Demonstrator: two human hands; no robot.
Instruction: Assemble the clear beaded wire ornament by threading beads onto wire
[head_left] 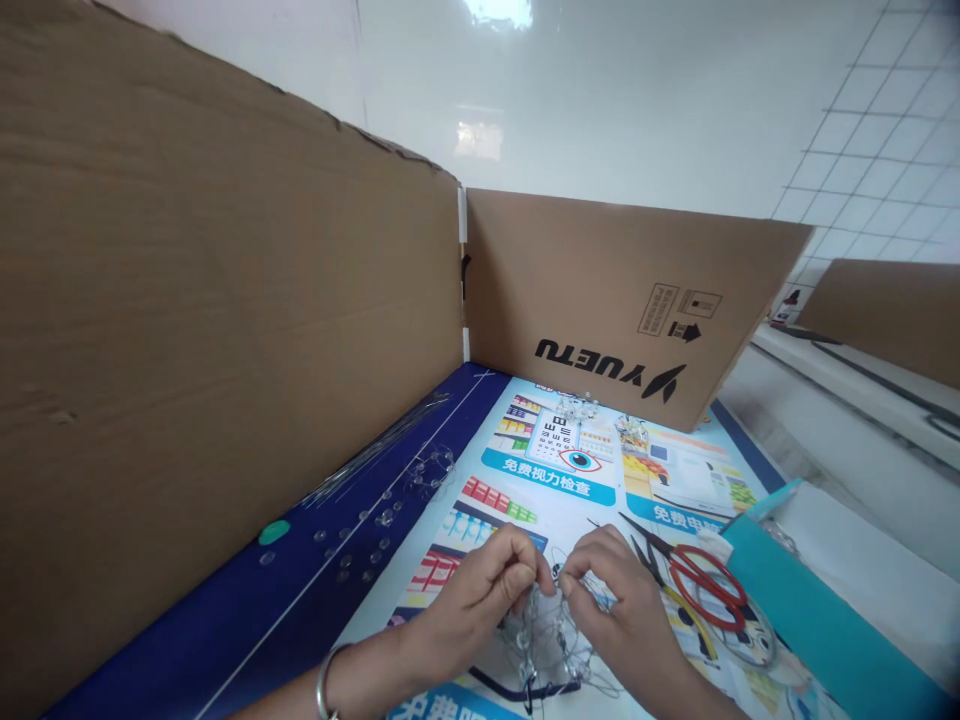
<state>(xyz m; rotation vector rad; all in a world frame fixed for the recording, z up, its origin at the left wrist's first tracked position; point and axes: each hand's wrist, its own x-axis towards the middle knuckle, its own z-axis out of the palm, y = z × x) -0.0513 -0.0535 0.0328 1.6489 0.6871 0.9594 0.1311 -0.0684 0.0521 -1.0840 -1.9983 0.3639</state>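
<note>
My left hand point(491, 590), with a metal bangle point(322, 685) at its wrist, is closed in a pinch on a piece of thin wire strung with clear beads point(529, 640). Facing it a short gap away, my right hand point(622, 600) pinches at the same beaded wire with thumb and forefinger. The wire hangs in loose loops between and below both hands, over the printed sheet. Fingers hide the exact spots they grip. Just right of my right hand lie red-handled scissors point(709, 588) and a yellow-handled tool point(690, 615), probably pliers.
A wire coil point(757, 640) lies beside a teal box point(832, 610) at right. Loose clear beads point(364, 545), straight wires point(382, 440) and a green disc point(274, 532) are at left. Two beaded clusters point(576, 408) sit at the back. Cardboard panels point(225, 250) stand left and behind.
</note>
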